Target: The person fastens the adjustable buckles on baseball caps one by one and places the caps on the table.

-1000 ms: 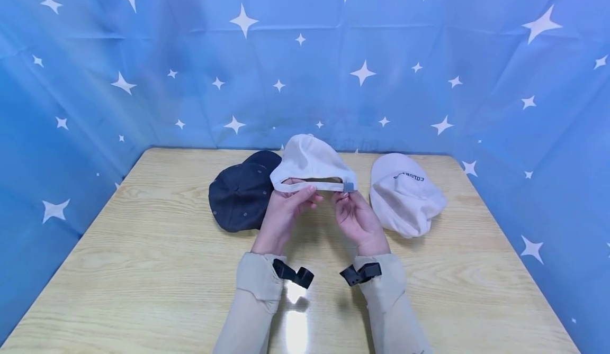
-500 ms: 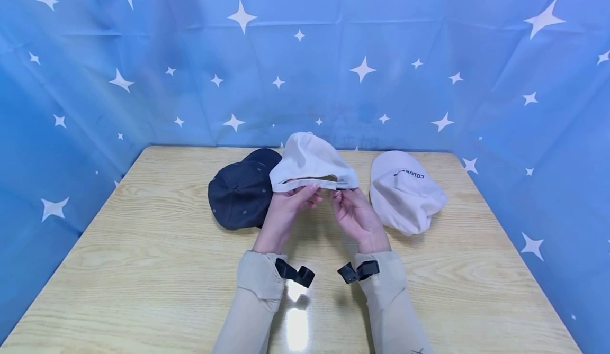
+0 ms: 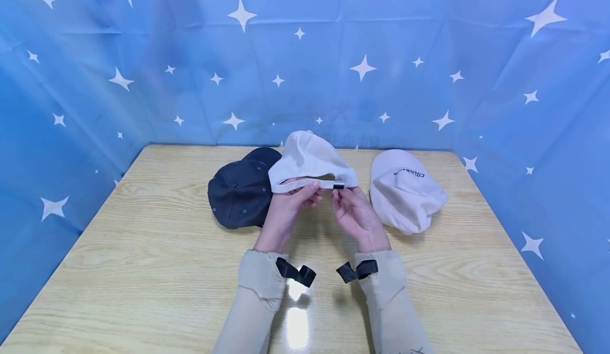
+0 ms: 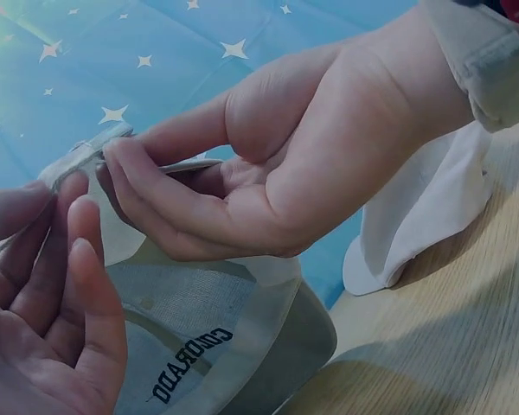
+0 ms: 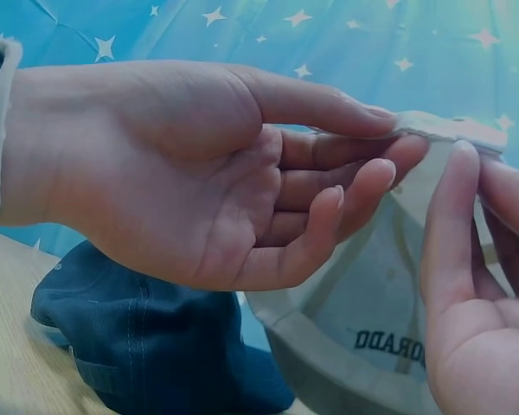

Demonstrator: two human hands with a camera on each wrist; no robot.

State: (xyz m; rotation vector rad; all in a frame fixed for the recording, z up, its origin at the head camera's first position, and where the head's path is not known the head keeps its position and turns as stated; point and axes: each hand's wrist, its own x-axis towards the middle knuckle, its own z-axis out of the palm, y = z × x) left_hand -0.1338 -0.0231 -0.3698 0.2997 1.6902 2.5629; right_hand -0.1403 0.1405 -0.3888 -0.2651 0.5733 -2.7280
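Note:
A white baseball cap (image 3: 312, 155) is held up above the table, its rear opening and strap facing me. My left hand (image 3: 282, 211) pinches the left part of the strap (image 3: 305, 184) between thumb and fingers. On the other side my right hand (image 3: 359, 216) pinches the strap's right end beside a dark, shiny clasp (image 3: 338, 185). The left wrist view shows my right hand (image 4: 303, 156) and my left hand (image 4: 60, 337) fingertip to fingertip along the band. Inside the cap, reversed COLORADO lettering (image 4: 192, 365) shows on the front panel.
Left of the held cap lies a dark navy cap (image 3: 240, 192). Another white cap (image 3: 407, 195) with COLORADO lettering lies to the right. All are over a wooden table (image 3: 157, 269), backed by a blue curtain (image 3: 305, 63) with white stars.
The clasp at the strap's right end has shifted left and turned, changing from grey to dark and shiny. My right fingers have moved slightly left; the left hand keeps its grip.

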